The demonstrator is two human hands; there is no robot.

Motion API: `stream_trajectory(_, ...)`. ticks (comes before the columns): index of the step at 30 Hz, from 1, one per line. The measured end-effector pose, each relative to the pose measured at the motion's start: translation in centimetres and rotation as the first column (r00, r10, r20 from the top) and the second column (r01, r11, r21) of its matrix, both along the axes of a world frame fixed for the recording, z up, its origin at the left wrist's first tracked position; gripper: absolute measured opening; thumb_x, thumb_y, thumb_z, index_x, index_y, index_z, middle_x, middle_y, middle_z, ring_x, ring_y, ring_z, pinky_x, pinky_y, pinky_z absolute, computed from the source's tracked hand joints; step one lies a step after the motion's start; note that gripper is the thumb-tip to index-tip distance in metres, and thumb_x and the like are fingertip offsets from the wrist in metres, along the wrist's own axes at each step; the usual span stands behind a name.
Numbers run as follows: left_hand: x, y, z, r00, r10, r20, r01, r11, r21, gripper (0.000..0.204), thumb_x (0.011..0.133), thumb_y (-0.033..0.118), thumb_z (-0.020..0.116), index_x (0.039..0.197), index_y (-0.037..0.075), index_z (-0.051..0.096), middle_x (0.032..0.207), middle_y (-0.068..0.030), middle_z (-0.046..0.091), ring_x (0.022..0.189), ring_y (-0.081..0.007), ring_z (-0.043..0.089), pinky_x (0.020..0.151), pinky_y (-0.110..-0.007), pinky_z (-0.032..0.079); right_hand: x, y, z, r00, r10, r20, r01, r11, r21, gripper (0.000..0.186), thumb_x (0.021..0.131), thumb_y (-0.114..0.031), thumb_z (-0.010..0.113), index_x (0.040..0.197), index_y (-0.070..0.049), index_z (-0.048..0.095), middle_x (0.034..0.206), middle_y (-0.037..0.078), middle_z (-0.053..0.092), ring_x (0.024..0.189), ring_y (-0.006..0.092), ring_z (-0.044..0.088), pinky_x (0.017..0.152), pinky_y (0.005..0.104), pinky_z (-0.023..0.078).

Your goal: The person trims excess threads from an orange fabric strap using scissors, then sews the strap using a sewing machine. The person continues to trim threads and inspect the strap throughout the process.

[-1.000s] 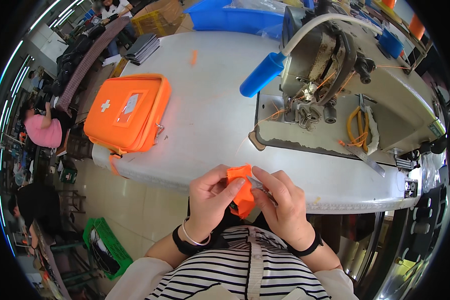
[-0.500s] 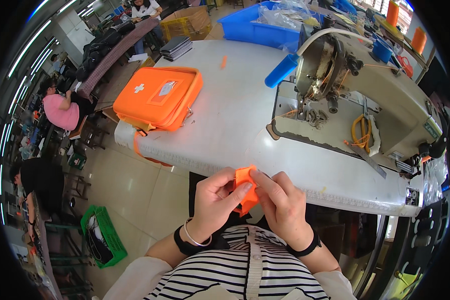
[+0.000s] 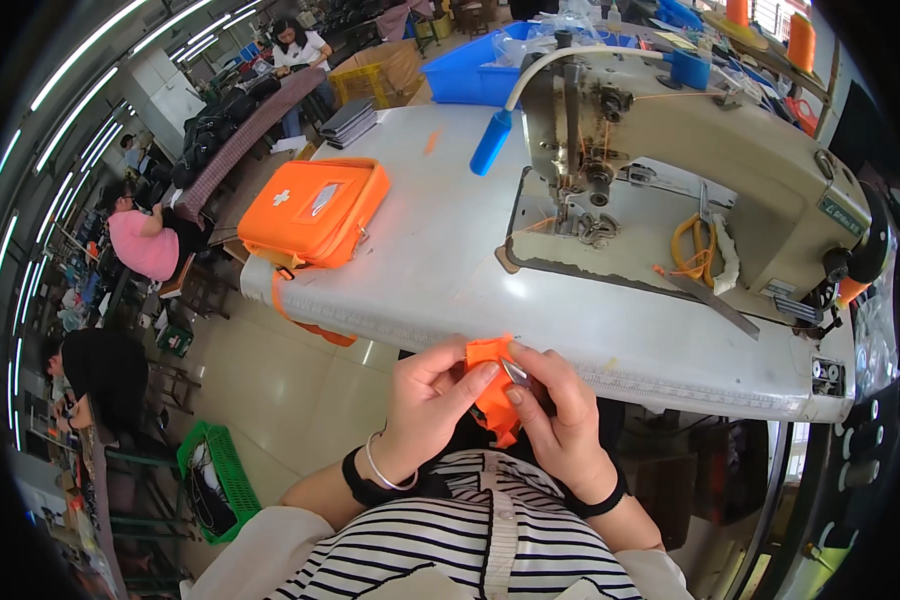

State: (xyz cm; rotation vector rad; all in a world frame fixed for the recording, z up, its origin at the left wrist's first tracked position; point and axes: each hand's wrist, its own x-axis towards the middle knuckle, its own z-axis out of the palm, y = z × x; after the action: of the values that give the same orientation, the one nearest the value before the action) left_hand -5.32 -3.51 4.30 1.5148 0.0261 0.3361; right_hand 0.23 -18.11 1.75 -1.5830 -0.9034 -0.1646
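My left hand (image 3: 432, 400) is closed, pinching a crumpled piece of orange fabric (image 3: 492, 405) in front of my body, just off the table's near edge. My right hand (image 3: 562, 412) is closed at the other side of the fabric. Between its thumb and fingers shows a small pointed metal tool (image 3: 515, 372), its tip against the orange cloth; the rest is hidden in the palm. An orange zipped case (image 3: 305, 215) with a white cross lies at the table's left, its strap (image 3: 310, 325) hanging over the edge.
A sewing machine (image 3: 770, 190) stands at the right, with yellow-handled scissors (image 3: 692, 250) and metal pieces (image 3: 598, 230) on its bed. Behind are a blue bin (image 3: 460, 82) and stacked dark flat items (image 3: 350, 122). A green basket (image 3: 232, 465) sits on the floor; people work at the left.
A metal tip now shows in my right hand beside the fabric; before, it was not visible. My view has shifted slightly right. The left hand keeps its pinch.
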Motion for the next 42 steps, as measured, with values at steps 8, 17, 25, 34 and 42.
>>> stream_trajectory(8,3.1,-1.5,0.2,0.999,-0.039,0.006,0.038,0.982,0.186,0.012,0.087,0.0,0.058,0.097,-0.005,0.06,0.085,-0.0023,0.057,0.074,-0.005,0.051,0.064,-0.018,0.041,2.0,-1.6,-0.3,0.983,-0.167,0.077,0.17,0.985,-0.034,0.04,0.077,-0.003,0.064,0.115,-0.01,0.056,0.072,0.006,0.052,0.053,0.0199,0.053,0.044,0.0312,0.043)
stream_trajectory(17,6.9,-2.4,-0.6,0.991,-0.133,-0.009,0.133,0.986,0.096,0.014,0.087,-0.001,0.057,0.1,-0.006,0.059,0.089,-0.004,0.057,0.077,-0.0069,0.053,0.066,-0.02,0.043,4.7,-3.2,-0.1,0.978,-0.207,0.023,0.208,0.974,-0.091,0.039,0.077,-0.002,0.064,0.115,-0.009,0.056,0.071,0.006,0.053,0.052,0.0205,0.053,0.045,0.0315,0.044)
stream_trajectory(25,9.0,-2.9,-0.9,0.981,-0.193,-0.025,0.194,0.98,0.046,0.013,0.086,-0.003,0.057,0.098,-0.006,0.059,0.087,-0.0043,0.056,0.077,-0.0078,0.053,0.068,-0.021,0.044,5.7,-4.1,0.5,0.966,-0.258,0.0,0.254,0.952,-0.171,0.04,0.076,0.0,0.063,0.115,-0.009,0.057,0.071,0.007,0.053,0.052,0.0218,0.053,0.046,0.0326,0.045)
stream_trajectory(34,8.5,-0.9,-1.9,0.987,-0.153,-0.046,0.157,0.983,0.096,0.007,0.086,0.0,0.059,0.091,-0.005,0.058,0.078,-0.001,0.053,0.07,-0.0051,0.047,0.062,-0.019,0.04,4.9,-1.2,-0.2,0.908,-0.392,0.149,0.418,0.875,-0.245,0.043,0.075,0.002,0.062,0.116,-0.011,0.057,0.07,0.005,0.049,0.05,0.0201,0.051,0.043,0.0312,0.043)
stream_trajectory(42,7.9,2.5,-2.4,0.978,-0.187,-0.089,0.159,0.954,-0.252,0.016,0.09,0.008,0.057,0.099,-0.004,0.06,0.083,-0.001,0.059,0.074,-0.0048,0.053,0.064,-0.018,0.044,3.8,3.6,-1.1,0.942,-0.23,-0.244,0.24,0.971,0.013,0.033,0.084,0.002,0.057,0.116,-0.004,0.055,0.079,0.007,0.055,0.063,0.0135,0.05,0.059,0.0239,0.043)
